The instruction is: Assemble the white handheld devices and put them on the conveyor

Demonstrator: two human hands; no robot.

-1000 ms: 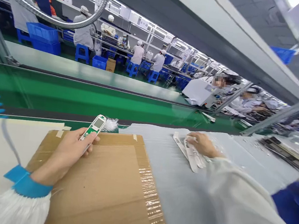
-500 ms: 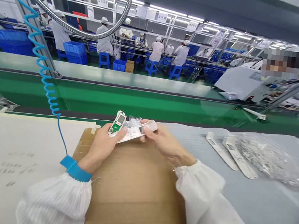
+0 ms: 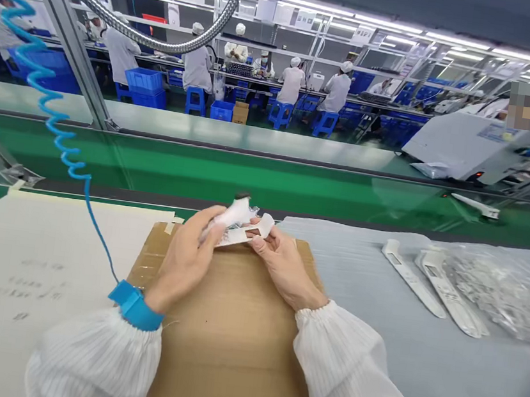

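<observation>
My left hand [image 3: 185,259] grips a small electronic module [image 3: 236,214], its white side up and a dark tip at the far end. My right hand [image 3: 280,265] pinches a white plastic casing [image 3: 261,230], which touches the module and lies partly under it. Both hands are over the far edge of a brown cardboard sheet [image 3: 231,355]. Fingers hide much of the module. On the grey foam sheet [image 3: 416,384] to my right lie two similar white casings [image 3: 412,278] beside a clear bag of small parts [image 3: 505,286].
A blue wrist strap [image 3: 134,305] on my left wrist trails a coiled cord. White paper [image 3: 28,272] lies to the left. Beyond the green conveyor belt [image 3: 247,183] stand a white machine [image 3: 464,146], seated co-workers, and blue crates [image 3: 144,80].
The module's green face has turned out of sight, and the hands have brought it against the casing. The view has levelled and swung, and the right hand now holds a casing.
</observation>
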